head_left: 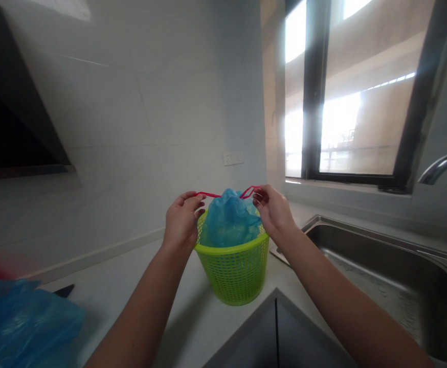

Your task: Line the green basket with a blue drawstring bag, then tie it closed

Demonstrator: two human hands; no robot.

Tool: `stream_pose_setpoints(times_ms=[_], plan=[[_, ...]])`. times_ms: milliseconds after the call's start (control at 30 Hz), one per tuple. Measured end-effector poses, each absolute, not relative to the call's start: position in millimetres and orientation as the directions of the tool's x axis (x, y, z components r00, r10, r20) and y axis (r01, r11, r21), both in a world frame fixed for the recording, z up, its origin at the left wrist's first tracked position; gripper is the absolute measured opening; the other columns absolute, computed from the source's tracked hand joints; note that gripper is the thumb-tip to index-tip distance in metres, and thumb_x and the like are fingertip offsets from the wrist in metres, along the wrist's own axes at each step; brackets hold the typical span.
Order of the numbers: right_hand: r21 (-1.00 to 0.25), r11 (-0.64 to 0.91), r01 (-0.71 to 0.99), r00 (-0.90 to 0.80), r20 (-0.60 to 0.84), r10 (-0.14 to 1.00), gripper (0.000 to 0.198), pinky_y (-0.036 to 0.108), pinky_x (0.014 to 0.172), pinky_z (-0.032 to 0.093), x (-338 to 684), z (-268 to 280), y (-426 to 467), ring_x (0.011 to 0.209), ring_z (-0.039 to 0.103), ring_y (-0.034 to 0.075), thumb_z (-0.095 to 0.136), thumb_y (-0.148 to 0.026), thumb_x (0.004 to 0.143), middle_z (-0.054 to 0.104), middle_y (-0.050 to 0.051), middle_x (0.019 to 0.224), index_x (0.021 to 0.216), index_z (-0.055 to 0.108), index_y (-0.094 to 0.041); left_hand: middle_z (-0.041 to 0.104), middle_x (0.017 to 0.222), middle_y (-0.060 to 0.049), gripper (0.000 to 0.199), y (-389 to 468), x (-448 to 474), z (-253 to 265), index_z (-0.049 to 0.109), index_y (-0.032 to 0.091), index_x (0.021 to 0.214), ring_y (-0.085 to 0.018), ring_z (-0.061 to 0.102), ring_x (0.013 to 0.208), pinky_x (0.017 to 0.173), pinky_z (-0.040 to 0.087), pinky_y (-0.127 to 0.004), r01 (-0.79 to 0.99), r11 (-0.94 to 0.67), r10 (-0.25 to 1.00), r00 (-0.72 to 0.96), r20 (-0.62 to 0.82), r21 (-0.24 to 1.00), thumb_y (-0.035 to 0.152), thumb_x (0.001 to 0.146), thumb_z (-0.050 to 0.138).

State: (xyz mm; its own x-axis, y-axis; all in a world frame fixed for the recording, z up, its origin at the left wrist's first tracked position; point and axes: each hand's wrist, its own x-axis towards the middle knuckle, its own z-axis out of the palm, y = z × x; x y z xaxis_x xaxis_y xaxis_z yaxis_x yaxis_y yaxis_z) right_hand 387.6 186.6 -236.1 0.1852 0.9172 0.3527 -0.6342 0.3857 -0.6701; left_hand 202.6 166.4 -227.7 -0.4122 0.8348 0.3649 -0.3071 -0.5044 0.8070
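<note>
A blue plastic drawstring bag (pixel 231 221) sits inside a lime-green mesh basket (pixel 236 276), its gathered top bunched at the rim. Red drawstring (pixel 210 194) comes out of the bag's neck on both sides. My left hand (pixel 182 220) pinches the left end of it, just past the basket's left rim. On the other side, my right hand (pixel 272 208) is closed on the right loop of the drawstring, above the basket's right rim. Both strands stretch outward from the bag. The bag's lower part shows only faintly through the mesh.
Another blue plastic bag (pixel 27 327) lies at lower left, beside a dark pointed object (pixel 64 291). To the right is a steel sink (pixel 377 271) with a faucet (pixel 442 166). A wall socket (pixel 232 158) and a window (pixel 357 102) are behind the counter (pixel 131 276).
</note>
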Motion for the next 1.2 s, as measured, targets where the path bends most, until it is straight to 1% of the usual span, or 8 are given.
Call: stream_pose_setpoints(times_ms=[133, 433, 533, 667, 800, 967, 1133, 1200], plan=[[-0.635, 0.4, -0.661, 0.198, 0.367, 0.909, 0.017, 0.025, 0.066, 0.043, 387.4, -237.2, 183.7, 0.066, 0.048, 0.01, 0.06, -0.013, 0.063, 0.045, -0.004, 0.065, 0.061, 0.045, -0.02, 0.068, 0.078, -0.005, 0.029, 165.4, 204.4, -226.7, 0.066, 0.015, 0.082, -0.013, 0.058, 0.072, 0.062, 0.041, -0.023, -0.296, -0.474, 0.857, -0.372, 0.358, 0.829, 0.02, 0.057, 0.08], [-0.685, 0.431, -0.587, 0.192, 0.4, 0.896, 0.012, 0.025, 0.059, 0.04, 380.9, -235.7, 181.1, 0.06, 0.047, 0.01, 0.063, -0.012, 0.062, 0.054, -0.004, 0.064, 0.067, 0.055, -0.019, 0.065, 0.07, -0.002, 0.025, 169.7, 206.3, -229.2, 0.065, 0.014, 0.077, -0.012, 0.058, 0.064, 0.058, 0.041, -0.022, -0.21, -0.436, 0.875, -0.326, 0.358, 0.875, 0.02, 0.056, 0.077], [-0.746, 0.43, -0.509, 0.093, 0.449, 0.889, 0.006, 0.026, 0.057, 0.038, 379.8, -236.5, 179.4, 0.059, 0.049, 0.01, 0.063, -0.015, 0.064, 0.057, -0.002, 0.064, 0.069, 0.06, -0.018, 0.066, 0.068, -0.001, 0.026, 166.3, 208.5, -228.5, 0.062, 0.015, 0.08, -0.011, 0.058, 0.06, 0.058, 0.044, -0.022, -0.248, -0.447, 0.891, -0.207, 0.404, 0.86, 0.02, 0.06, 0.078], [-0.796, 0.452, -0.403, -0.02, 0.501, 0.865, 0.007, 0.025, 0.058, 0.039, 379.0, -239.2, 177.5, 0.06, 0.052, 0.01, 0.069, -0.021, 0.068, 0.062, -0.001, 0.068, 0.072, 0.065, -0.017, 0.07, 0.073, -0.004, 0.027, 159.5, 211.7, -227.7, 0.061, 0.016, 0.092, -0.014, 0.064, 0.067, 0.068, 0.051, -0.026, -0.262, -0.464, 0.872, 0.033, 0.488, 0.846, 0.025, 0.072, 0.077], [-0.803, 0.553, -0.222, -0.08, 0.581, 0.81, 0.014, 0.029, 0.07, 0.048, 378.7, -241.0, 176.1, 0.074, 0.062, 0.015, 0.073, -0.028, 0.071, 0.07, 0.001, 0.079, 0.082, 0.072, -0.018, 0.074, 0.086, -0.007, 0.038, 155.4, 212.5, -228.3, 0.061, 0.016, 0.108, -0.017, 0.069, 0.078, 0.075, 0.053, -0.028, -0.226, -0.448, 0.857, 0.167, 0.488, 0.865, 0.028, 0.076, 0.079], [-0.716, 0.689, -0.111, -0.237, 0.693, 0.681, 0.015, 0.038, 0.096, 0.05, 377.9, -239.1, 170.0, 0.105, 0.066, 0.021, 0.07, -0.029, 0.08, 0.073, 0.006, 0.11, 0.091, 0.076, -0.022, 0.074, 0.088, -0.007, 0.049, 155.4, 211.1, -230.4, 0.057, 0.018, 0.119, -0.017, 0.069, 0.076, 0.07, 0.053, -0.025, -0.195, -0.416, 0.859, 0.236, 0.454, 0.888, 0.028, 0.076, 0.08], [-0.647, 0.762, -0.033, -0.332, 0.726, 0.602, 0.022, 0.037, 0.098, 0.05, 376.5, -236.6, 165.2, 0.118, 0.06, 0.02, 0.061, -0.025, 0.086, 0.067, 0.005, 0.125, 0.102, 0.076, -0.027, 0.074, 0.09, -0.008, 0.044, 156.3, 209.8, -229.5, 0.059, 0.017, 0.11, -0.017, 0.069, 0.076, 0.071, 0.053, -0.024, -0.242, -0.389, 0.868, 0.227, 0.442, 0.889, 0.022, 0.072, 0.081], [-0.633, 0.774, -0.028, -0.268, 0.751, 0.604, 0.023, 0.036, 0.095, 0.051, 376.8, -237.1, 167.3, 0.114, 0.061, 0.02, 0.061, -0.023, 0.085, 0.068, 0.005, 0.121, 0.102, 0.075, -0.026, 0.073, 0.082, -0.006, 0.041, 158.7, 209.4, -229.6, 0.06, 0.016, 0.105, -0.014, 0.067, 0.07, 0.068, 0.051, -0.022, -0.247, -0.374, 0.894, 0.16, 0.418, 0.894, 0.019, 0.069, 0.081]])
